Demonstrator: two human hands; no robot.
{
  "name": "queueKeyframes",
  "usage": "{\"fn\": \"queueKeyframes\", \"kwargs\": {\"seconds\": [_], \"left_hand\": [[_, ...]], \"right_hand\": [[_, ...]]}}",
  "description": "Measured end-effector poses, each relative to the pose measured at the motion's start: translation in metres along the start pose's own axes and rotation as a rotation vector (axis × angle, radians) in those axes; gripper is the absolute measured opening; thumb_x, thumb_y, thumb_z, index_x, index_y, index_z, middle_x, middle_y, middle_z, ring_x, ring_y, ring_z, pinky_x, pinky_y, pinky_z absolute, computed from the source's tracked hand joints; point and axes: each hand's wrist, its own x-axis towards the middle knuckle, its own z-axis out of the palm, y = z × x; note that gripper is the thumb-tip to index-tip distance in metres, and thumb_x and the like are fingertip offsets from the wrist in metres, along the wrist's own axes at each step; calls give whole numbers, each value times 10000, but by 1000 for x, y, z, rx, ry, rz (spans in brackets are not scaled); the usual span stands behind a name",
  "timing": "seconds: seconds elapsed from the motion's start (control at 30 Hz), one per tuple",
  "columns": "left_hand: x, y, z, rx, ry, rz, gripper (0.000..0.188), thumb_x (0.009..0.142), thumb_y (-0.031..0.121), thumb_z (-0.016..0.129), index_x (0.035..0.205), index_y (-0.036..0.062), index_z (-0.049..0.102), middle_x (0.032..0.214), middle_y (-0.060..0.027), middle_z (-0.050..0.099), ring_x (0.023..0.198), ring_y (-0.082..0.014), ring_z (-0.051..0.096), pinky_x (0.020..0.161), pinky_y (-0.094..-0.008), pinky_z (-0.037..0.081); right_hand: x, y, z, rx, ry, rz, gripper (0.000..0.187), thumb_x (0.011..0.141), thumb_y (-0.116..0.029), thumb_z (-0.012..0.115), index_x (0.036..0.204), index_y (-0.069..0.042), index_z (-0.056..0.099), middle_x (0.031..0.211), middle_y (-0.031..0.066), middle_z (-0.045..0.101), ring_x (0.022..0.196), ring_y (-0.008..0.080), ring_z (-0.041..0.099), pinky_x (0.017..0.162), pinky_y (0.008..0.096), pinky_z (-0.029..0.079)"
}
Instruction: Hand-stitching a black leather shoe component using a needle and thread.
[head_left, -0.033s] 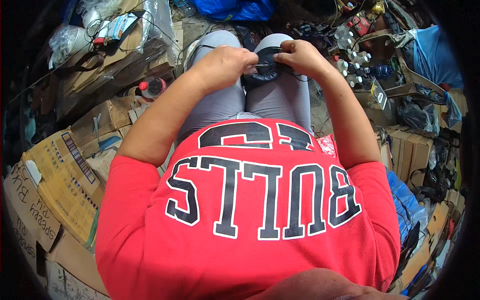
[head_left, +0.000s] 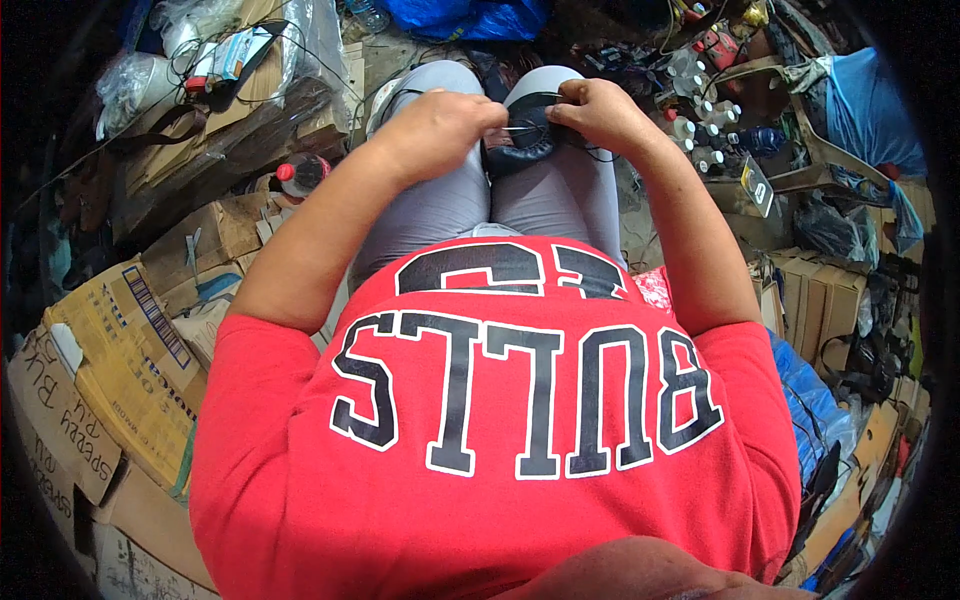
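Pinching a thin, needle-like tool [head_left: 519,128] in the left hand [head_left: 450,122], right hand [head_left: 598,112] near but apart, fingers clamped on a black piece [head_left: 524,154] over the right thigh [head_left: 555,195]

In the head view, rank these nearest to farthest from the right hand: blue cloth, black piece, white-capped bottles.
1. Black piece: on the lap, touching the right hand.
2. White-capped bottles: right of the hand.
3. Blue cloth: farther right, past the bottles.
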Motion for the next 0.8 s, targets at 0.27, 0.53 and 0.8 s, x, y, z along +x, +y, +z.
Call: {"fn": "queueKeyframes", "kwargs": {"seconds": [0.27, 0.53, 0.8], "left_hand": [[-37, -12, -24, 58, -36, -103, 126, 731, 8, 530, 851, 33, 556, 853, -154, 596, 814, -347, 575, 695, -416, 452], [-77, -27, -75, -749, 299, -427, 97, 851, 98, 617, 925, 38, 637, 838, -7, 625, 774, -67, 564, 722, -222, 459], [-9, 24, -67, -1348, 309, 192, 215, 896, 242, 557, 848, 34, 579, 846, -91, 590, 867, -234, 620, 772, -311, 487]], "right_hand": [[2, 9, 15, 57, 100, 4, 303, 765, -258, 607, 838, 35, 593, 616, 142, 543, 577, 181, 526, 589, 330, 447], [-8, 15, 4, 615, 190, -184, 296, 876, -272, 583, 900, 10, 668, 758, 15, 611, 728, 100, 535, 690, 270, 433], [-62, -2, -78, 1411, -279, -467, 337, 935, -268, 492, 1123, -10, 599, 735, -5, 508, 686, 87, 464, 671, 225, 395]]}}
